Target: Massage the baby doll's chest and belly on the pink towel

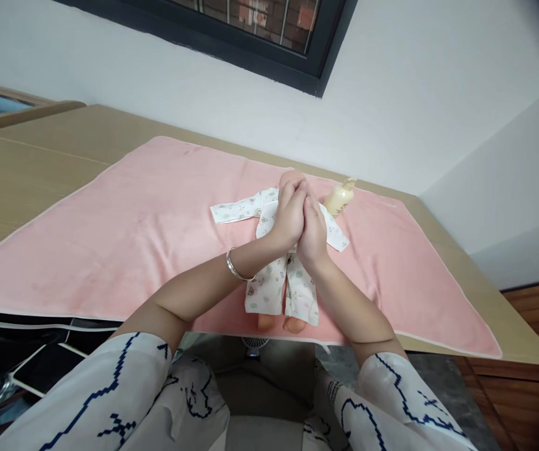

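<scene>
My left hand (289, 216) and my right hand (313, 228) are pressed palm to palm, with closed fingers bent toward each other at the top. Whatever lies between the palms, if anything, is hidden. Both are above a baby doll, which lies on its back in a white patterned top (244, 207) and matching trousers (267, 288). My hands cover most of the doll's head (292, 175) and chest. Its bare feet (294, 324) point toward me. Beside the doll's shoulder, to the right of my hands, stands a pale yellow pump bottle (339, 199).
A pink blanket (156, 219) with a white edge covers much of the wooden table (44, 160). White wall and a dark window frame (293, 69) rise behind it. A wooden-edged tray or crib (25, 103) stands far left. A small fan (254, 344) is below the table edge.
</scene>
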A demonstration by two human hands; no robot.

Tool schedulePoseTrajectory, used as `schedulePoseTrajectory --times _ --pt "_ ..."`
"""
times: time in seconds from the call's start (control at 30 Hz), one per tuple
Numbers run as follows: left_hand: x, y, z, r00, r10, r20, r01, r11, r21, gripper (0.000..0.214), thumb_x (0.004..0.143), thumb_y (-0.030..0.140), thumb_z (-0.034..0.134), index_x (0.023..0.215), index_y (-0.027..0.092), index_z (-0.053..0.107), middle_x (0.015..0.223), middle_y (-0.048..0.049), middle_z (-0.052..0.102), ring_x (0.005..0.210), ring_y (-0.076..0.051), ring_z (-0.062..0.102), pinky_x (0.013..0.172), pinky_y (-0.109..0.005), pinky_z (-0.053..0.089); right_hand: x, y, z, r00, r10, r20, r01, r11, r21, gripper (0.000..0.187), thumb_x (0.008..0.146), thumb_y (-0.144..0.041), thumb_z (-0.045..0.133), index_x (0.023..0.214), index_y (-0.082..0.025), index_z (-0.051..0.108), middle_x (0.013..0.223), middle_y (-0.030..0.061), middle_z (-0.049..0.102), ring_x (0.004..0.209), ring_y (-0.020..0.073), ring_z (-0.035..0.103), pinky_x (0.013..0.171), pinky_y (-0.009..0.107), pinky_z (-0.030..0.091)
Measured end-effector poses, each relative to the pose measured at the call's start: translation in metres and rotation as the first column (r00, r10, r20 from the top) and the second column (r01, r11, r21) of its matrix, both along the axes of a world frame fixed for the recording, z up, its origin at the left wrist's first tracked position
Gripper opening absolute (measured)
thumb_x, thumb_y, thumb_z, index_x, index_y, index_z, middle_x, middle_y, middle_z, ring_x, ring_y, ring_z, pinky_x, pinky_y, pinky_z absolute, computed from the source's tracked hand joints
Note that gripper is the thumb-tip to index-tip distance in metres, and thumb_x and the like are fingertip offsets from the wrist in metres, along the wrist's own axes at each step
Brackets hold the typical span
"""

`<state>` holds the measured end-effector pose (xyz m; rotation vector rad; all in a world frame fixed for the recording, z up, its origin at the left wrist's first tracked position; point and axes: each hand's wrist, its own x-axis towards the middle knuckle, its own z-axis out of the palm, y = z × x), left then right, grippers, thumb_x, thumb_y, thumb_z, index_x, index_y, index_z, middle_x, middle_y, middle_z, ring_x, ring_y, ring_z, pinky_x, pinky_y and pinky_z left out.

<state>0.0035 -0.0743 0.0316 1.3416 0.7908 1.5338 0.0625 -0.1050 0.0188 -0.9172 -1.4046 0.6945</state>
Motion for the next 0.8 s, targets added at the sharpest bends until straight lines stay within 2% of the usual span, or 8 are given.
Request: schedulePoseTrajectory --times 0.17,0.3,0.4,0.47,0.53,0.63,0.73,0.8 --pt "0.001 0.006 -0.004 0.999 0.034 -0.039 -0.033 0.999 0.025 0.048 0.104 0.052 0.032 0.145 0.032 0.046 0.160 -0.0007 0.044 0.158 -0.022 0.022 0.130 -0.036 0.022 -0.004 -0.003 0.000 0.996 0.092 0.021 -0.092 0.996 0.000 0.064 0.102 -0.064 0.029 0.156 -0.030 0.038 0.154 0.0004 0.049 0.157 0.0249 0.025 0.132 0.054 0.020" --pt "0.018 -0.016 -0.010 0.998 -0.026 -0.050 0.029 0.997 0.072 0.052 0.105 0.047 0.027 0.155 0.034 0.036 0.166 0.0051 0.032 0.160 -0.020 0.012 0.132 -0.038 0.016 0.014 0.008 0.010 0.994 0.107 -0.034 -0.109 0.993 -0.036 0.070 0.098 -0.070 0.031 0.155 -0.030 0.040 0.159 -0.0004 0.043 0.159 0.0237 0.017 0.132 0.052 0.015" --pt "0.025 -0.036 -0.011 0.991 -0.121 -0.065 0.126 0.989 0.075 0.051 0.104 0.049 0.031 0.154 0.039 0.039 0.164 0.0077 0.036 0.159 -0.020 0.013 0.133 -0.041 0.014 0.028 0.017 0.016 0.990 0.091 -0.112 -0.101 0.991 -0.088 0.068 0.098 -0.069 0.030 0.156 -0.034 0.037 0.165 -0.0037 0.034 0.160 0.0223 0.013 0.131 0.053 0.018" --pt "0.025 -0.042 -0.009 0.980 -0.186 -0.073 0.190 0.981 0.048 0.050 0.104 0.049 0.030 0.151 0.038 0.044 0.161 0.0057 0.042 0.159 -0.021 0.016 0.132 -0.043 0.016 0.032 0.019 0.016 0.989 0.067 -0.132 -0.080 0.992 -0.097 0.067 0.098 -0.069 0.030 0.156 -0.036 0.035 0.167 -0.0057 0.028 0.160 0.0230 0.012 0.130 0.055 0.019" --pt "0.023 -0.039 -0.006 0.971 -0.226 -0.076 0.229 0.973 0.026 0.050 0.105 0.047 0.025 0.148 0.035 0.048 0.158 0.0025 0.047 0.158 -0.023 0.020 0.130 -0.045 0.020 0.032 0.020 0.012 0.991 0.056 -0.123 -0.065 0.995 -0.069 0.067 0.097 -0.071 0.031 0.156 -0.040 0.034 0.168 -0.0070 0.027 0.159 0.0249 0.013 0.130 0.057 0.019" --pt "0.019 -0.024 -0.005 0.984 -0.170 -0.053 0.171 0.985 0.015 0.051 0.106 0.045 0.022 0.146 0.031 0.051 0.152 -0.0004 0.053 0.156 -0.025 0.027 0.127 -0.050 0.027 0.025 0.019 0.005 0.992 0.065 -0.106 -0.069 0.997 -0.041 0.068 0.095 -0.072 0.036 0.156 -0.044 0.031 0.166 -0.0076 0.031 0.159 0.0269 0.013 0.130 0.059 0.017" --pt "0.020 -0.009 -0.008 0.996 -0.094 -0.008 0.094 0.996 0.008 0.049 0.105 0.048 0.027 0.143 0.034 0.054 0.150 0.0003 0.056 0.154 -0.023 0.032 0.127 -0.044 0.032 0.015 0.015 0.002 0.992 0.054 -0.112 -0.059 0.997 -0.045 0.067 0.096 -0.071 0.035 0.157 -0.042 0.031 0.164 -0.0066 0.034 0.160 0.0260 0.011 0.131 0.060 0.013" --pt "0.022 -0.004 -0.011 0.998 -0.060 0.020 0.060 0.998 0.016 0.049 0.104 0.049 0.029 0.144 0.034 0.053 0.153 0.0008 0.053 0.155 -0.021 0.030 0.128 -0.039 0.030 0.009 0.010 0.001 0.995 0.045 -0.094 -0.048 0.999 -0.024 0.067 0.098 -0.069 0.033 0.157 -0.039 0.033 0.164 -0.0057 0.035 0.160 0.0249 0.009 0.131 0.059 0.010"
